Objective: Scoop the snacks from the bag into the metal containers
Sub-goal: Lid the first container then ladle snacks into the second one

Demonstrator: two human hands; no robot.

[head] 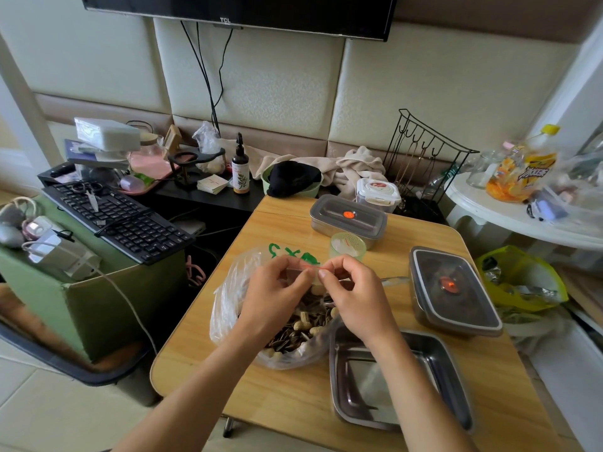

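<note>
Head view: both hands at the mouth of the snack bag (228, 298).
Left hand (277, 288) and right hand (355, 288) each pinch the bag's upper edge, fingertips nearly meeting. The bag sits on the wooden table (293, 396), full of seeds and peanuts (303, 327). Open metal container (437, 363) just beside it, under the right forearm. Far lidded container (347, 220) and right lidded container (453, 288) stand apart.

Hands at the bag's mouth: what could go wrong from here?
The left hand and right hand pinch the plastic bag at its rim; it may tear or slip, spilling seeds and peanuts. The bag sits near the left edge of the table, so spills might reach the floor. The green cup behind could be knocked.
</note>
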